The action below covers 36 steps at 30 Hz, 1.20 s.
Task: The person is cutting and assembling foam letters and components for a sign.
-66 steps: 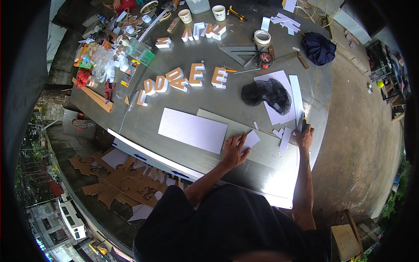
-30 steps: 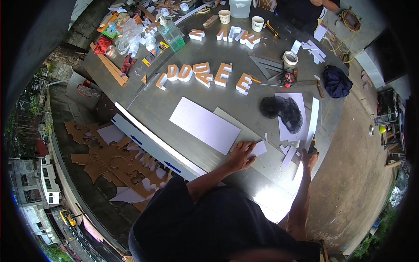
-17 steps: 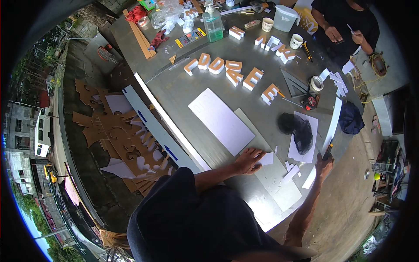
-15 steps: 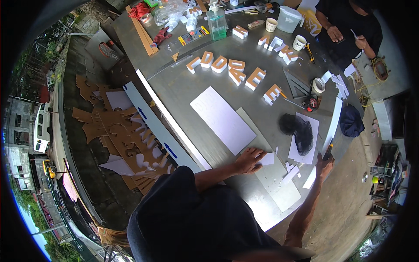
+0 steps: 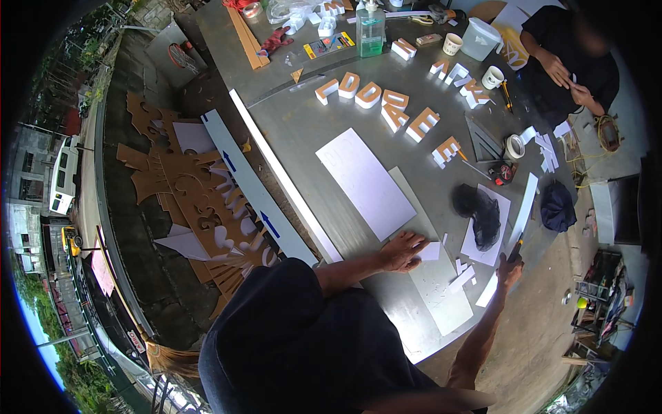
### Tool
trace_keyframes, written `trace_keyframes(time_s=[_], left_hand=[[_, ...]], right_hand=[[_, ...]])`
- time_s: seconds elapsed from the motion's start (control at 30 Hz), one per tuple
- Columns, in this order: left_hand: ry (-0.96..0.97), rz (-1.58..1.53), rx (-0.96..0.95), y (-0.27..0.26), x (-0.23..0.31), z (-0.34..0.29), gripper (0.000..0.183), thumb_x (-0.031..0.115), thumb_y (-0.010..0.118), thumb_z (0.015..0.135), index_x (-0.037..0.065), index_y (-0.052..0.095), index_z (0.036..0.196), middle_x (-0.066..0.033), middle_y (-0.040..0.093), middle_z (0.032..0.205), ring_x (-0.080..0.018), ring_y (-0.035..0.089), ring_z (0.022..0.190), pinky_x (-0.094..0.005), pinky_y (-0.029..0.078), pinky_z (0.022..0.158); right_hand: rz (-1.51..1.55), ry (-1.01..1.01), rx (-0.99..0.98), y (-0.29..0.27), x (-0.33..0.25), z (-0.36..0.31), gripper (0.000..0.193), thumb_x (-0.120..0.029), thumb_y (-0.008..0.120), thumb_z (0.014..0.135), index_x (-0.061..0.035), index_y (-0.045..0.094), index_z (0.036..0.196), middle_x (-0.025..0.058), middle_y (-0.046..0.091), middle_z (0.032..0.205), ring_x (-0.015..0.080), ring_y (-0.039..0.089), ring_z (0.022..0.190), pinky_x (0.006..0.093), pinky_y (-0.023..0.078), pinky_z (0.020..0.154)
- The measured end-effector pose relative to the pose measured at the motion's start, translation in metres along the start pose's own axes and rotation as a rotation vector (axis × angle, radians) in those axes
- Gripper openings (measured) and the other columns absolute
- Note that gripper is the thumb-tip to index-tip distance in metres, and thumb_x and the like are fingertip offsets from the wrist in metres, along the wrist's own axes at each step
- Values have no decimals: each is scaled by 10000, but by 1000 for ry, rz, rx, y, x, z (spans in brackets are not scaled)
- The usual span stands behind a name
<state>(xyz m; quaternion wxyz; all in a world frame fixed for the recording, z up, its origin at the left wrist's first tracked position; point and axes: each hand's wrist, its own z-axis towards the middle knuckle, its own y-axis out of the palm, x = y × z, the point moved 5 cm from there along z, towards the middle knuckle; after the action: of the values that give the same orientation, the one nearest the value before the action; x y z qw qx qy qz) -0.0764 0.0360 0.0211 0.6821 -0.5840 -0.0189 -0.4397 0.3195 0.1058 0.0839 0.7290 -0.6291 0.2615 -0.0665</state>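
Observation:
My left hand (image 5: 403, 252) rests palm down on the worktable, fingers apart, its fingertips by a small white piece of sheet (image 5: 430, 251). Beneath that piece lies a long pale grey board (image 5: 448, 307). A larger white sheet (image 5: 365, 183) with faint drawn lines is just beyond my left hand. My right hand (image 5: 510, 271), at the table's right edge, is closed round a utility knife (image 5: 516, 248) with a dark and orange handle. Small white offcuts (image 5: 462, 277) are strewn between my hands. A black mesh bundle (image 5: 486, 224) lies on another white sheet (image 5: 469, 254).
Cut-out brown and white letters (image 5: 395, 110) stand in rows across the metal table (image 5: 289, 138). Farther off are a green liquid bottle (image 5: 371, 34), cups (image 5: 492, 77), a set square (image 5: 483, 141) and a tape measure (image 5: 501, 172). Another person's hands (image 5: 569, 79) are at the far right.
The view has shifted, so the table sits farther right. My left hand stays by the small white piece; my right hand still grips the knife. The other person's hands have come closer together.

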Motion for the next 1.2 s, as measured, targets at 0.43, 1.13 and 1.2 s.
trace_keyframes(time_s=[0.43, 1.13, 1.2], left_hand=[[6, -18, 58, 2, 1, -4, 590, 287, 635, 825, 12, 525, 1336, -132, 490, 1254, -292, 451, 1144, -434, 396, 934], [1, -6, -42, -1, 0, 9, 650, 344, 674, 867, 22, 501, 1405, -128, 508, 1236, -302, 498, 1079, -448, 428, 864], [16, -44, -16, 2, 0, 10, 642, 353, 672, 873, 33, 510, 1405, -127, 519, 1246, -309, 510, 1056, -458, 428, 863]], right_hand=[[-21, 234, -174, 29, 38, -21, 456, -216, 754, 764, 71, 592, 1078, 215, 603, 1019, 340, 639, 758, 464, 531, 650], [48, 120, 32, 42, 14, -241, 481, -272, 596, 979, -65, 466, 1394, 210, 567, 1143, 446, 625, 946, 529, 524, 756], [-22, 71, 52, 46, 3, -261, 521, -266, 618, 963, -34, 458, 1401, 213, 543, 1087, 404, 586, 971, 486, 491, 828]])
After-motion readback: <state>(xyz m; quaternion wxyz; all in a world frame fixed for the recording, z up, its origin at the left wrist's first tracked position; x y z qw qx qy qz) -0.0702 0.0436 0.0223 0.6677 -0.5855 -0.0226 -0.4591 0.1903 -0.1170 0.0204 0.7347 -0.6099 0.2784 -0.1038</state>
